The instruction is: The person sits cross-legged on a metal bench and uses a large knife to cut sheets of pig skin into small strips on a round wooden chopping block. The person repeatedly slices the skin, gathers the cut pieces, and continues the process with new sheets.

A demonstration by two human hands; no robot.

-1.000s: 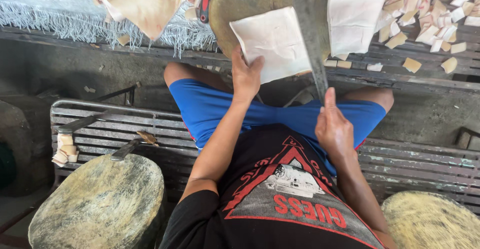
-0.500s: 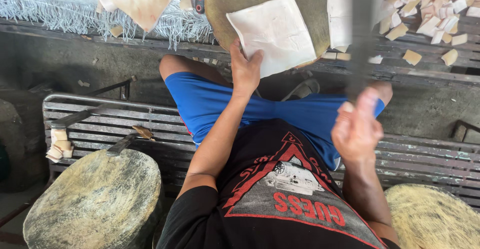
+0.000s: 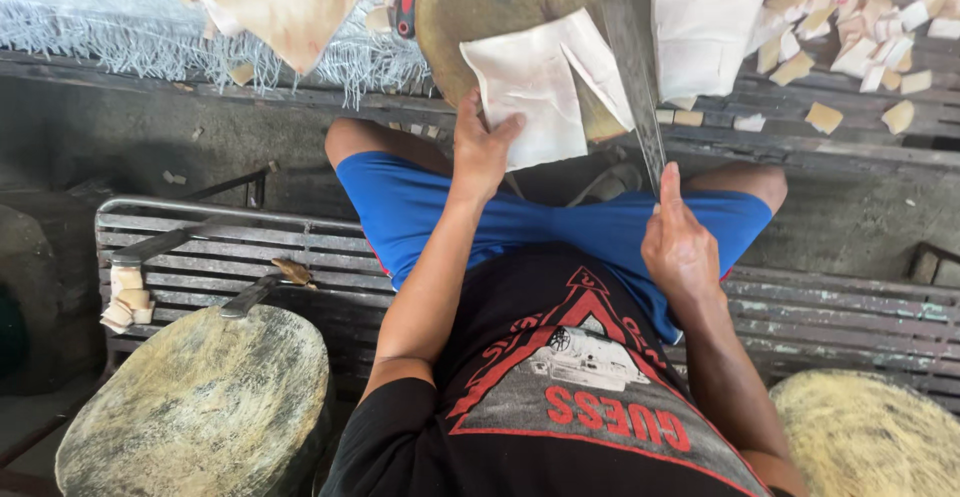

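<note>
Left hand (image 3: 487, 147) is pinning the pale square sheet (image 3: 535, 97) on the round wooden block (image 3: 500, 2); right hand (image 3: 680, 247), clamped on the long steel blade (image 3: 632, 67), has brought it down again, splitting the sheet.

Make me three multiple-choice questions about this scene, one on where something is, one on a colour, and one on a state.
1. Where does the left hand rest?
A. on the pale sheet
B. on the metal bench
C. on the black shirt

2. What colour are the shorts?
A. red
B. blue
C. green

3. How does the right hand stand?
A. open and empty
B. flat on the knee
C. closed on the long blade

Answers: A, its fingers press the sheet's near edge; B, blue cloth covers both thighs; C, the fingers wrap the blade's handle end.
</note>
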